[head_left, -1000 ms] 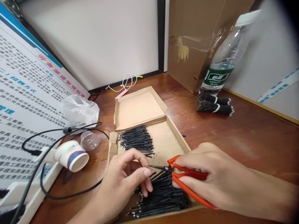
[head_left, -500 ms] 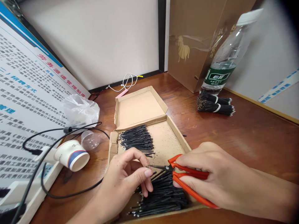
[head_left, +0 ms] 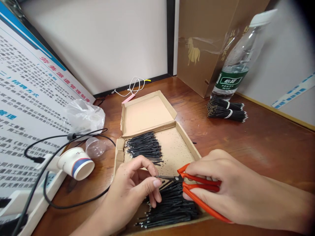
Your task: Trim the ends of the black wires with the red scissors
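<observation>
Thumb and index finger of my left hand [head_left: 134,188] are pinched together; what they hold is too small and hidden to make out. My right hand [head_left: 221,183] grips red-handled scissors [head_left: 181,178], whose thin dark blades look nearly closed and point left. The blade tips meet the left fingertips. Beneath both hands lies an open cardboard box [head_left: 188,141]. A pile of short black wires [head_left: 144,147] with silvery ends fills its far left part. Nearer me, partly covered by my hands, is a second pile of black wires [head_left: 172,209]. Dark crumbs dot the box floor.
At right, two tied bundles of black wires [head_left: 227,109] lie before a water bottle [head_left: 231,78]. On the left are a tipped paper cup [head_left: 76,164], a clear plastic cup [head_left: 94,147], a plastic bag [head_left: 86,118], black cables [head_left: 73,207] and a power strip [head_left: 52,186].
The scissors and my right hand have shifted very slightly, with the blades tilting down a little at the pivot. My left hand keeps its pinch almost in the same place.
</observation>
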`<state>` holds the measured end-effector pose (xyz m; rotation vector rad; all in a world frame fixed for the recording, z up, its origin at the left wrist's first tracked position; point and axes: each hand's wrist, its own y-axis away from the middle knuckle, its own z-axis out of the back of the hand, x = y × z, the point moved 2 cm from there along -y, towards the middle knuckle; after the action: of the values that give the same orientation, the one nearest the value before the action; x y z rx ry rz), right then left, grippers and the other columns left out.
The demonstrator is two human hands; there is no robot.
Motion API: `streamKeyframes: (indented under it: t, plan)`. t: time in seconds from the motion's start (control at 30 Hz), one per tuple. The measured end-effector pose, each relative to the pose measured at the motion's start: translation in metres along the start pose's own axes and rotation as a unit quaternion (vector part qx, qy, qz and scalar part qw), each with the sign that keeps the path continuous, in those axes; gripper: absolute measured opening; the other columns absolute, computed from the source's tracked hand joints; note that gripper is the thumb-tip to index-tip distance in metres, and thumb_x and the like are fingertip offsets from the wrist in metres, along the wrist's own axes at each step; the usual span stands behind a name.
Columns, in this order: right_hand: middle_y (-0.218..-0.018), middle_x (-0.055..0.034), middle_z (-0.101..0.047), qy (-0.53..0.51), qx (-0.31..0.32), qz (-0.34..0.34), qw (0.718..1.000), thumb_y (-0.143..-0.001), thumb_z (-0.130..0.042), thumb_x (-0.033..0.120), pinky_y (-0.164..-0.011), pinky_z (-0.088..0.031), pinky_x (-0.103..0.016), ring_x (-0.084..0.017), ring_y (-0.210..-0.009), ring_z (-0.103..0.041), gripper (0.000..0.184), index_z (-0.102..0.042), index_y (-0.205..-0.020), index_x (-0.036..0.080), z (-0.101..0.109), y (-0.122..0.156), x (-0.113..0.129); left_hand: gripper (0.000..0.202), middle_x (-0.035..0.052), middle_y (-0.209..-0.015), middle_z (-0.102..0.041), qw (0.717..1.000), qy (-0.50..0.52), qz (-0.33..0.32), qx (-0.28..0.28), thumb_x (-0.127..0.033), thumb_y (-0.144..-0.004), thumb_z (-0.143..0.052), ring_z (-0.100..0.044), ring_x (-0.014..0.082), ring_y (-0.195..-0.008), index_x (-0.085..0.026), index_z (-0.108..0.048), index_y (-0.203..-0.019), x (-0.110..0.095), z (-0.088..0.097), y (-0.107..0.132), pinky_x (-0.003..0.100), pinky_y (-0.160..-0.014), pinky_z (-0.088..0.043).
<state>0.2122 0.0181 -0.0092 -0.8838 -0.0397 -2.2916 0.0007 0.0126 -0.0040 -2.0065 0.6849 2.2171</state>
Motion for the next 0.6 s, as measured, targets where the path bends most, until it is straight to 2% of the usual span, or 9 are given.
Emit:
streamKeyframes:
  t: [0.1, 0.23, 0.43, 0.6]
  plan:
    - [-0.052, 0.0041, -0.054, -0.002, 0.008, 0.003, 1.000, -0.088, -0.055, 0.021, -0.056, -0.037, -0.024, -0.012, -0.052, -0.047, 0.026, -0.054, -0.062, 0.020, 0.0006, -0.0010, -0.0005, 0.017, 0.0008, -0.062, -0.065, 1.000, -0.006, -0.005, -0.001, -0.025, -0.087, -0.068, -0.059, 0.0110, -0.050, -0.016, -0.054, -0.081, -0.0001, 0.0004, -0.0007, 0.021, -0.049, -0.051]
    - [-0.055, 0.0032, -0.056, -0.006, 0.020, 0.024, 1.000, -0.090, -0.050, 0.016, -0.056, -0.037, -0.027, -0.012, -0.049, -0.043, 0.025, -0.056, -0.066, 0.020, 0.0023, -0.0029, 0.0000, 0.017, 0.0004, -0.061, -0.065, 1.000, -0.013, -0.009, 0.001, -0.025, -0.087, -0.068, -0.059, 0.0109, -0.051, -0.016, -0.054, -0.081, -0.0005, 0.0003, -0.0006, 0.020, -0.049, -0.051]
    - [-0.049, 0.0063, -0.046, -0.006, -0.005, 0.011, 1.000, -0.085, -0.056, 0.015, -0.055, -0.037, -0.026, -0.010, -0.046, -0.037, 0.028, -0.048, -0.059, 0.020, 0.0024, -0.0031, 0.0001, 0.017, 0.0004, -0.061, -0.065, 1.000, -0.021, -0.009, -0.005, -0.025, -0.086, -0.069, -0.059, 0.0103, -0.050, -0.016, -0.055, -0.081, -0.0008, 0.0010, -0.0007, 0.019, -0.049, -0.051]
    - [-0.052, 0.0037, -0.053, -0.004, 0.005, 0.007, 1.000, -0.088, -0.055, 0.021, -0.054, -0.038, -0.025, -0.012, -0.051, -0.046, 0.027, -0.053, -0.061, 0.021, 0.0017, -0.0009, -0.0013, 0.016, 0.0006, -0.061, -0.063, 0.999, -0.033, -0.009, -0.010, -0.025, -0.085, -0.069, -0.058, 0.0107, -0.051, -0.015, -0.056, -0.080, -0.0014, 0.0009, -0.0007, 0.020, -0.049, -0.050]
